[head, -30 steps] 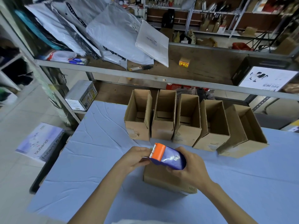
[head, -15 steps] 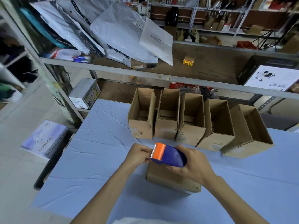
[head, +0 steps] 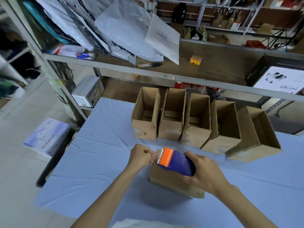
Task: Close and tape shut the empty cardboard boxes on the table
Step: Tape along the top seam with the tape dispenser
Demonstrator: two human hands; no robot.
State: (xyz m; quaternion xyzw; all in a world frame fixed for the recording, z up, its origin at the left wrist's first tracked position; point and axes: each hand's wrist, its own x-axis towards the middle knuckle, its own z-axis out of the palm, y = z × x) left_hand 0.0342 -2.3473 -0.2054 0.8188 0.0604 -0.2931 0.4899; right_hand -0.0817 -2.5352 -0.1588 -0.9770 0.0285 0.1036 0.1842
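Observation:
A closed cardboard box [head: 166, 180] lies on the blue table [head: 98, 162] in front of me. My right hand [head: 204, 171] grips a blue tape dispenser [head: 177, 162] with an orange toothed head, held just above the box. My left hand [head: 141, 154] has its fingers curled and pinches the tape end at the dispenser's head, over the box's far left corner. Behind them several open, empty cardboard boxes [head: 171, 116] stand in a row.
A metal shelf rail [head: 164, 76] runs above the row of boxes, with white mailer bags [head: 125, 30] and a small yellow box [head: 195, 60] on the shelf. A printed carton [head: 88, 94] sits at the table's far left corner. A purple box [head: 47, 137] lies on the floor at left.
Both hands and the dispenser have stayed over the closed box; my left hand has closed tighter on the tape end at the orange head. The view shifted slightly.

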